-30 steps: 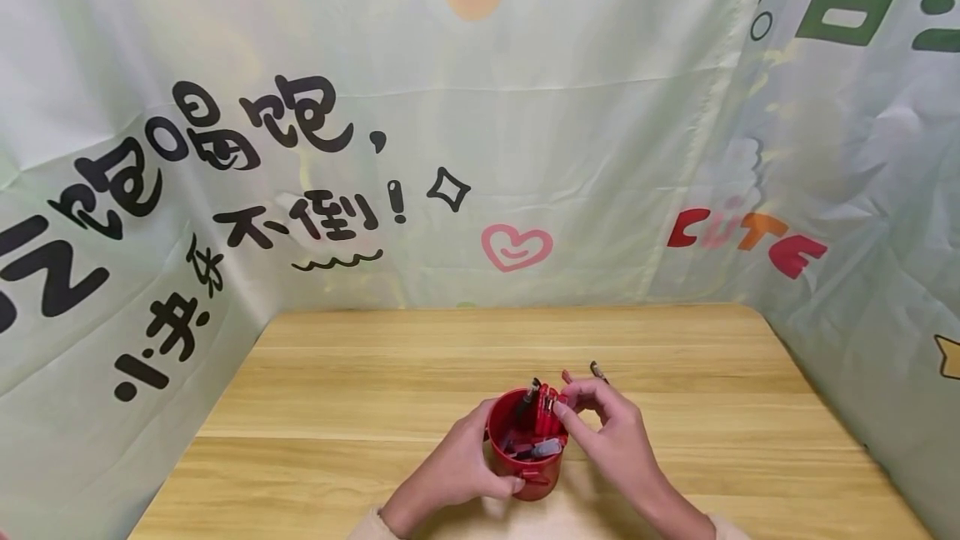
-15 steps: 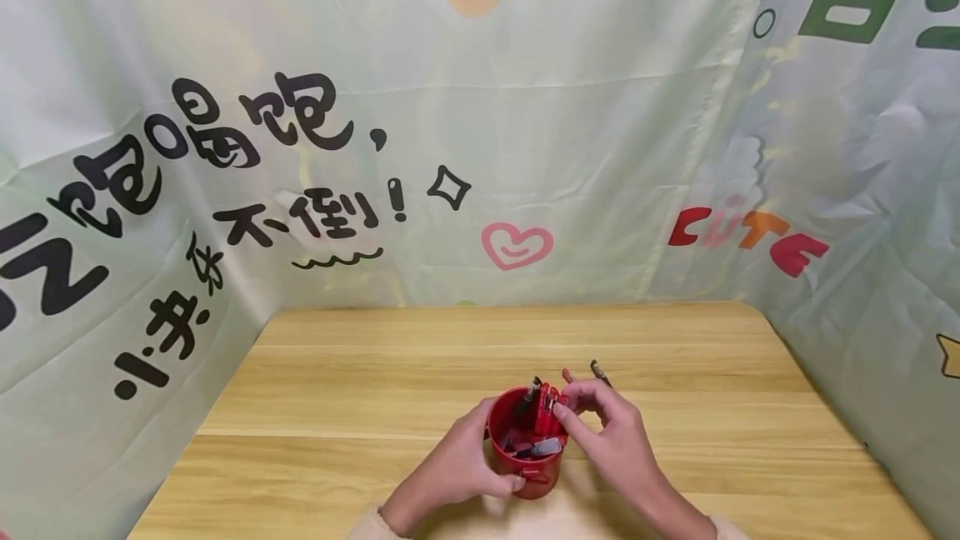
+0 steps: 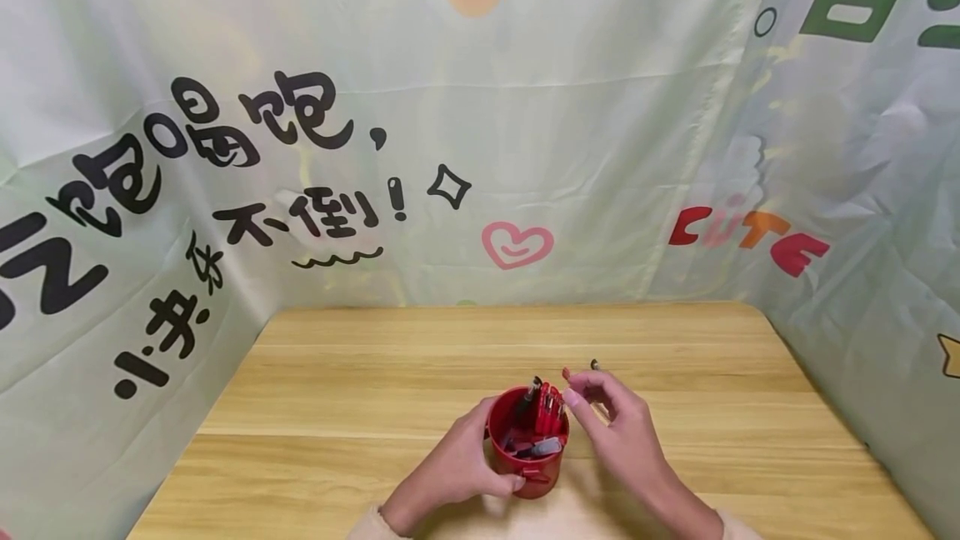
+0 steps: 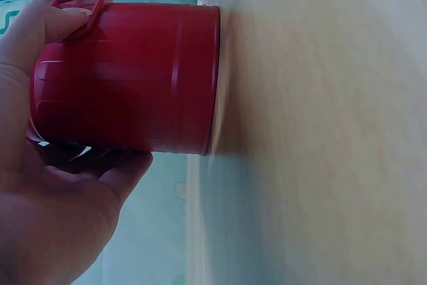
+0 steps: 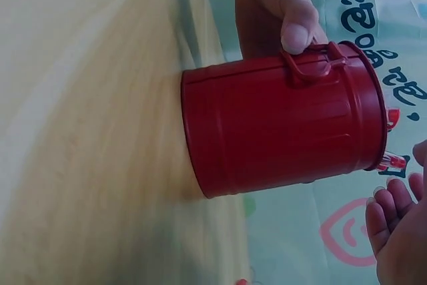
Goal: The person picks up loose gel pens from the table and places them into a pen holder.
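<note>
A small red metal bucket [image 3: 546,482] with wire side handles stands on the table, its base down on the wood. My left hand [image 3: 463,461] grips it from the left, with the thumb [image 5: 297,35] over one handle. Inside, several red pens [image 3: 547,411] lean on the right side, a black pen [image 3: 532,390] leans at the back and a grey-capped one [image 3: 547,447] lies near the front. Just right of the rim is my right hand [image 3: 628,432], its fingers loosely bent and apart from the pens. No object shows between its fingers in the right wrist view.
Behind my right hand lie a red-tipped pen [image 3: 566,374] and a black-tipped pen [image 3: 596,365], mostly hidden by the hand. The wooden table [image 3: 337,407] is bordered by a printed cloth [image 3: 592,148] at the back and both sides.
My right hand's fingers have come away from the red pens at the bucket's rim, and the hand has shifted slightly right. The left hand and bucket stay in place.
</note>
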A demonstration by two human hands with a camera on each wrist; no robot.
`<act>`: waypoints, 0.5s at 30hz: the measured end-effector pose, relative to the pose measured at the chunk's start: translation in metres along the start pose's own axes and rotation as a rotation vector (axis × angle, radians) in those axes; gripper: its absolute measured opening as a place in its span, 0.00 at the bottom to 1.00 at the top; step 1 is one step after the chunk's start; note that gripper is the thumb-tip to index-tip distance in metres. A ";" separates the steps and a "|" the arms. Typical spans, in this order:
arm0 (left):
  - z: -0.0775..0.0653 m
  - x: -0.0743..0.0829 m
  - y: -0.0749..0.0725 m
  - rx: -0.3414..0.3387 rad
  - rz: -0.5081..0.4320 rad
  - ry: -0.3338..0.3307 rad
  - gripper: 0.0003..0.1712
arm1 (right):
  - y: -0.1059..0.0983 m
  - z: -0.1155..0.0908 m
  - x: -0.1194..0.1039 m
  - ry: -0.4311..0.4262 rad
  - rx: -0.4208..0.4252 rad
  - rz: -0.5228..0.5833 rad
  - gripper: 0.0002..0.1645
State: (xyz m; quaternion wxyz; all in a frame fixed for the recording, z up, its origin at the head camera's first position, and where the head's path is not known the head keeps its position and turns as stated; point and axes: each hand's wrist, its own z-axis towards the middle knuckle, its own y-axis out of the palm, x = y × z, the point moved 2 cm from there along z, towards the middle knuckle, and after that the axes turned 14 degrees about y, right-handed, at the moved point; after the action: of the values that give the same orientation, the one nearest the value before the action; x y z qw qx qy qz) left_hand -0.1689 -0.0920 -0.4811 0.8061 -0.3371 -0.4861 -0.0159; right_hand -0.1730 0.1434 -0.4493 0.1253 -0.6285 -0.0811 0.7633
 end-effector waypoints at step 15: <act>0.000 0.000 0.000 -0.004 0.011 -0.014 0.57 | -0.017 0.025 -0.007 -0.037 0.064 -0.215 0.12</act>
State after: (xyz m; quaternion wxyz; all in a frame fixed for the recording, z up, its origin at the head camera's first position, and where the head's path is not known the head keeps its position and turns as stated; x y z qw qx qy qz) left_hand -0.1690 -0.0917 -0.4808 0.8021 -0.3418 -0.4897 -0.0101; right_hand -0.1945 0.1587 -0.4327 0.2251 -0.5977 -0.1257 0.7591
